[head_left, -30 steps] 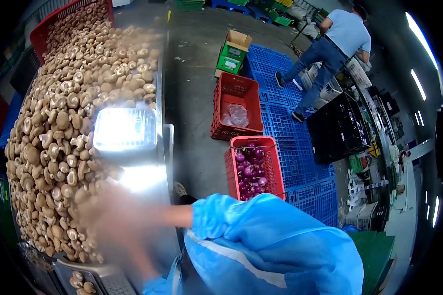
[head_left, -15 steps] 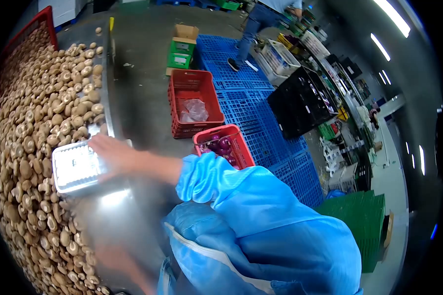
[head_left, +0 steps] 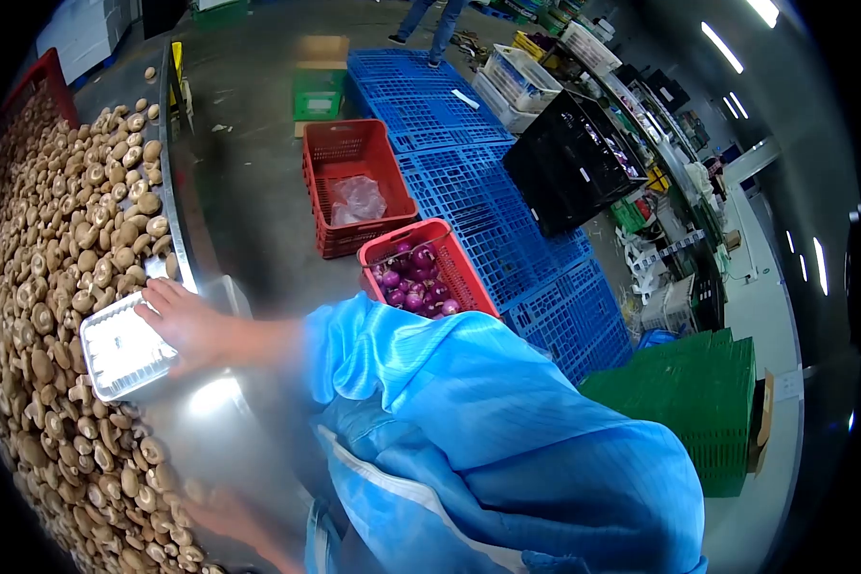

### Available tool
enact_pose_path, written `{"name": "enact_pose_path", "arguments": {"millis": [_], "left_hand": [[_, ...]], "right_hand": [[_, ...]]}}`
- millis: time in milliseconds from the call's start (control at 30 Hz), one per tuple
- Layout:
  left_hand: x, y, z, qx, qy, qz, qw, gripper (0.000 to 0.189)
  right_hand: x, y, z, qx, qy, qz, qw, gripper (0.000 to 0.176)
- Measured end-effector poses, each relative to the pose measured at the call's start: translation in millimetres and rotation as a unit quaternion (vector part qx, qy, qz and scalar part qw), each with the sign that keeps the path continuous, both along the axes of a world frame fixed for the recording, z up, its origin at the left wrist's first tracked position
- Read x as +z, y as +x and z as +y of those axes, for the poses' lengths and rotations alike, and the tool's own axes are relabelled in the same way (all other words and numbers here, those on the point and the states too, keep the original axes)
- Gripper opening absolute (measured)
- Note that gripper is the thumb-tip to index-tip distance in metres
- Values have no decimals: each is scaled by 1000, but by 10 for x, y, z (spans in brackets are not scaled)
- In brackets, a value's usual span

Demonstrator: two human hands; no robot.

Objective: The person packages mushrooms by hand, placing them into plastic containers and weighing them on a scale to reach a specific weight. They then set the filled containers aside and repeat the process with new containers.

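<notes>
My right hand (head_left: 187, 325) lies over the right end of a shiny clear plastic tray (head_left: 120, 349), its fingers across the upper rim and the rest of the hand curled at that end. The tray appears to have nothing in it and overlaps the edge of a wide heap of brown mushrooms (head_left: 43, 316). Under the tray's near side shows a bare metal tabletop (head_left: 210, 430). My left hand (head_left: 225, 517), smeared by motion, is low in the view beside the nearer mushrooms, and its fingers do not show clearly.
Beyond the table stand a red crate (head_left: 349, 153) with a clear plastic bag inside and a pinkish-red basket (head_left: 459, 277) of purple onions. Blue pallets (head_left: 459, 187) lie on the floor, with a black crate (head_left: 574, 172) on them. Green crates (head_left: 679, 402) are stacked at right; a person's legs (head_left: 440, 33) show behind.
The view has shifted, and the tray with my right hand sits slightly farther left and lower in it. More of the onions shows. The person behind has moved toward the top edge.
</notes>
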State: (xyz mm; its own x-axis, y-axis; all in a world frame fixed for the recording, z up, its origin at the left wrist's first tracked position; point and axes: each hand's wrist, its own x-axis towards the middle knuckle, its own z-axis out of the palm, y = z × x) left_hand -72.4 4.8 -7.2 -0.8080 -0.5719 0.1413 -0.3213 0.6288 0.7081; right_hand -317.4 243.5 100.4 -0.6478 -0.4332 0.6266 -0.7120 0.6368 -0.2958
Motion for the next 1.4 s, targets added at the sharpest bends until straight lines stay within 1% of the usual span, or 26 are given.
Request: {"name": "enact_pose_path", "arguments": {"millis": [67,167,233,267,300,333,400,433,467,533,567,600,633,667,700,733,800,867,933,1067,1100,1200,1233,1300,1367,1400], "left_hand": [[169,29,94,13,17,14,1000,77],[195,116,-73,16,123,96,988,74],[411,120,-268,79,43,45,995,68],[206,203,-621,-1,75,193,978,66],[450,214,-567,21,70,210,975,68],[735,218,-551,46,65,227,971,69],[1038,332,-758,-51,-10,280,959,61],[1043,441,-795,-104,46,283,952,51],[1068,654,-877,-73,86,166,980,38],[1166,755,-590,-4,236,105,966,20],[1123,790,-442,72,284,80,953,19],[1052,886,-438,104,222,4,970,20],[978,954,-319,143,307,41,940,23],[999,995,-184,150,366,46,917,24],[989,1038,-66,148,428,55,890,25],[897,1122,10,173,486,35,856,26],[694,1243,199,210,592,10,778,29],[630,1284,399,253,664,-7,703,38],[583,1348,458,263,731,8,629,38],[547,1256,212,249,756,5,605,43],[534,1223,139,244,760,-2,603,44],[449,943,-169,242,752,5,613,47],[411,772,-316,245,746,11,619,48],[340,396,-631,259,708,35,656,51],[241,96,-1008,246,705,56,663,51],[185,-51,-1130,242,672,57,698,45]], "right_hand": [[102,68,16,3,-10,22,1000,90],[189,225,-112,12,-52,71,996,79],[481,514,-301,91,-145,48,984,72],[583,684,-405,156,-158,-26,975,71],[682,809,-477,219,-70,-134,964,64],[803,962,-515,301,47,-333,892,64],[62,1219,-815,433,10,-352,830,57],[-246,1369,-1025,484,-62,-370,791,56],[-7,1374,-841,497,-29,-660,563,47],[-83,1473,-726,407,-49,-807,426,48],[-137,1490,-588,443,-82,-802,393,60],[-128,1496,-508,366,-98,-866,327,66],[-279,1529,-477,326,-159,-882,301,66],[-170,1532,-395,286,-162,-885,329,66],[-203,1561,-350,265,-105,-867,408,67],[-245,1636,-315,252,-78,-849,457,62],[-233,1792,-285,215,-48,-823,524,48],[-231,1822,-324,145,-19,-837,528,48],[-365,1799,-381,102,-38,-846,521,50],[-332,1694,-571,28,-76,-866,494,54],[-308,1672,-597,7,-93,-875,475,53],[-474,1550,-810,18,-135,-858,496,53],[-490,1459,-971,21,-164,-848,504,51],[-586,1238,-1329,44,-190,-811,551,49],[-533,1047,-1674,38,-203,-769,605,50],[-533,974,-1812,51,-211,-749,626,50]]}}
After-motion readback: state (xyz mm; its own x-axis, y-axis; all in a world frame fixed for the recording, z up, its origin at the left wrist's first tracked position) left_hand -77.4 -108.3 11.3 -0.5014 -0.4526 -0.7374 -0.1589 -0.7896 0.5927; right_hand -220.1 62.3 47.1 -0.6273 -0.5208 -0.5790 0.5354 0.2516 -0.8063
